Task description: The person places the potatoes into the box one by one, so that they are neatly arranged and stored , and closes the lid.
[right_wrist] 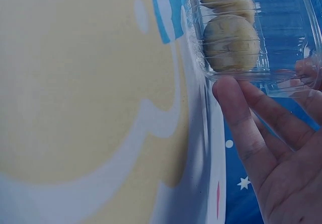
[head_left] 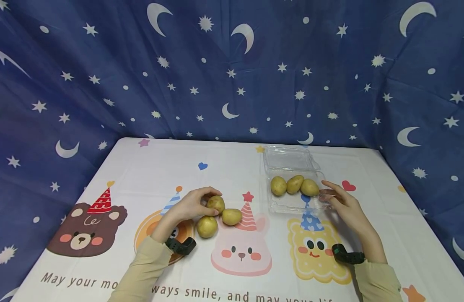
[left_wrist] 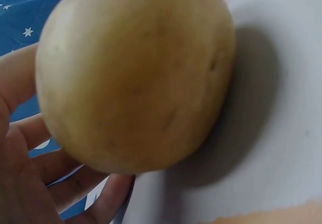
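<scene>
My left hand [head_left: 195, 204] grips a potato [head_left: 216, 203] between thumb and fingers, just above or on the table. Close to it lie an oval potato [head_left: 232, 217] and a rounder potato [head_left: 207, 227]. In the left wrist view a large potato [left_wrist: 136, 78] covers much of the left hand [left_wrist: 30, 183], so the fingertips are partly hidden. My right hand [head_left: 345, 204] touches the right end of a clear plastic container [head_left: 288, 205], fingers fairly straight. Inside stand three potatoes [head_left: 294, 184] in a row. The right wrist view has the thumb [right_wrist: 234, 100] against the container's wall.
The container's hinged lid [head_left: 288, 158] lies folded back behind it. A white cloth [head_left: 160, 163] with cartoon animals and lettering covers the table. Behind and at both sides hangs a blue curtain [head_left: 201, 100] with moons and stars.
</scene>
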Tool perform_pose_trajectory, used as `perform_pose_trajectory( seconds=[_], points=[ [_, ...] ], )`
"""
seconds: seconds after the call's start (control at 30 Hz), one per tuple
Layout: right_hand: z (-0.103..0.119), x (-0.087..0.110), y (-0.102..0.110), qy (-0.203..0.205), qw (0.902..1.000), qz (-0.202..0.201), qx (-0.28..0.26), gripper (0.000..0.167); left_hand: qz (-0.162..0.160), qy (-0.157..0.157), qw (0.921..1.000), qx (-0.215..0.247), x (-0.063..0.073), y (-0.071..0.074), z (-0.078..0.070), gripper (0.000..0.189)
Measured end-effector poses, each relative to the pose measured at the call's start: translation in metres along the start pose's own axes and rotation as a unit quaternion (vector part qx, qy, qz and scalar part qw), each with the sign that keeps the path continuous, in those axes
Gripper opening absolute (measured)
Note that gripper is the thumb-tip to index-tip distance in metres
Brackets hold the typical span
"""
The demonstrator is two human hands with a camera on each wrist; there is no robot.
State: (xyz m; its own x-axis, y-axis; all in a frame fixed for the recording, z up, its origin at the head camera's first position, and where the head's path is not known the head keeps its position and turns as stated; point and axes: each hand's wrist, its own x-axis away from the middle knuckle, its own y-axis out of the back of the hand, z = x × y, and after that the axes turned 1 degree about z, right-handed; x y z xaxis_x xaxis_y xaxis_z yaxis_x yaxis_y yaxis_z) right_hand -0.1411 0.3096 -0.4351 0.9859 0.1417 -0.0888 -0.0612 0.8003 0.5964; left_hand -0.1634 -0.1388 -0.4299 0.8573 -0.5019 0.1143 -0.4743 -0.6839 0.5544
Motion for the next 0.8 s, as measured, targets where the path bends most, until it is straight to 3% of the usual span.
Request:
perform_pose_trajectory(
  seconds=[0.8],
  points=[
    [0.001,0.0,0.0,-0.004,1.0,0.004,0.001,0.047,-0.065,0.007,0.9975,0.024,0.005,0.004,-0.016,0.05]
  ],
)
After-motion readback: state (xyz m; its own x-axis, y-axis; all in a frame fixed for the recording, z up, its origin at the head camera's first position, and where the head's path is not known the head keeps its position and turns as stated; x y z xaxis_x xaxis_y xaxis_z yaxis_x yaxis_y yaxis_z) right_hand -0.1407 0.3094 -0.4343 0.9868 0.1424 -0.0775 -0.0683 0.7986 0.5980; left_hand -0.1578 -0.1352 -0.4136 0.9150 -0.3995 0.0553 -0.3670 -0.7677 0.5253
